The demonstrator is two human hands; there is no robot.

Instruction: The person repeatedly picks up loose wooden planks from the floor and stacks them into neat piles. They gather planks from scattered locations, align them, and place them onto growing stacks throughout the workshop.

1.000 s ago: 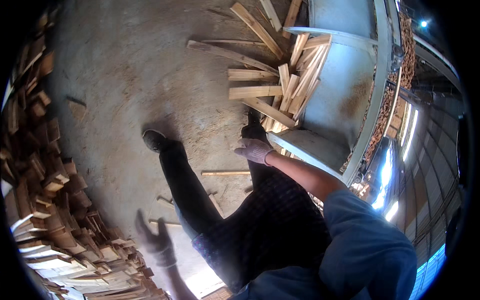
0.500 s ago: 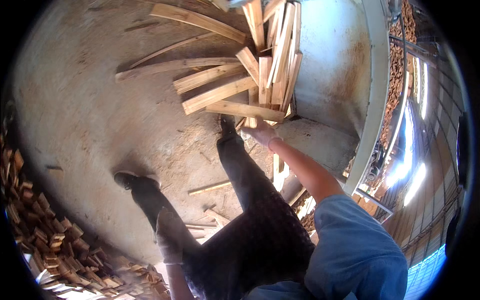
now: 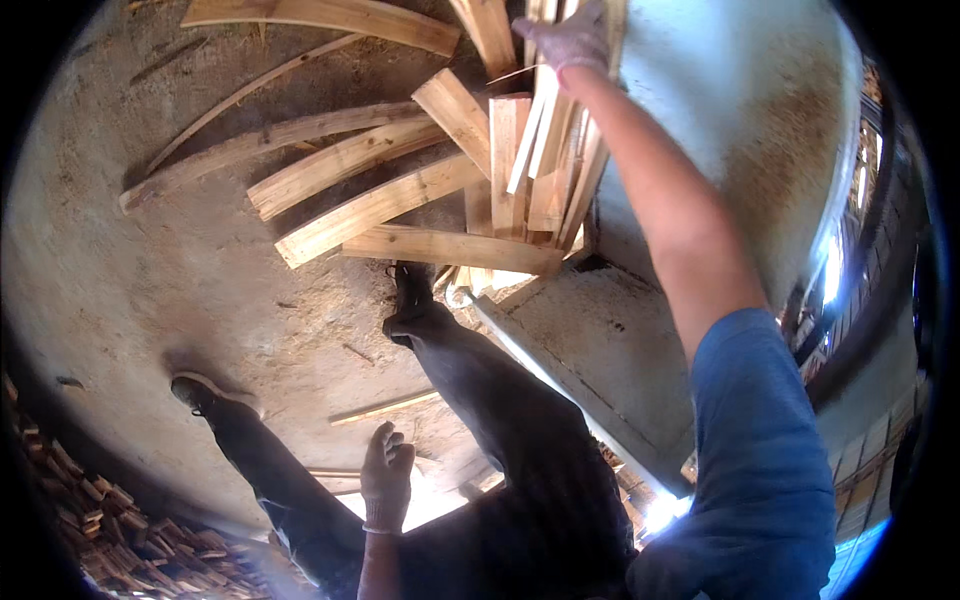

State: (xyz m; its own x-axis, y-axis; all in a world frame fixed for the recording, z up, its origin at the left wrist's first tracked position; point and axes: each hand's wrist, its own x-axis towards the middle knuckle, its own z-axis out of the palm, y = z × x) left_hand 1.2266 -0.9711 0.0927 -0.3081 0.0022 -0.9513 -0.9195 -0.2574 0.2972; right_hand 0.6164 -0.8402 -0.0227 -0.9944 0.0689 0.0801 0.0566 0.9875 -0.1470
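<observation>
My right hand [image 3: 572, 42], in a pale glove, reaches over the upper part of a bundle of wooden slats [image 3: 548, 140]. Its thumb points left, apart from the fingers; whether it touches the slats is hard to see. Below the bundle, a slat [image 3: 450, 248] lies crosswise near my foot. Several more boards [image 3: 375, 205] fan out to the left across the floor. My left hand [image 3: 387, 480], gloved too, hangs low in front of my legs with fingers curled and nothing visible in them.
A pale metal panel [image 3: 730, 110] rises right of the bundle, above a grey flat surface [image 3: 610, 335]. A thin stick [image 3: 385, 408] lies on the dusty concrete floor [image 3: 180, 290]. Many short wood pieces [image 3: 120, 530] are heaped at lower left. My shoe [image 3: 200, 393] stands at left.
My right hand has gone from the crosswise slat up and forward to the top of the bundle. My left hand has moved right, its fingers now curled upward. The whole view has shifted.
</observation>
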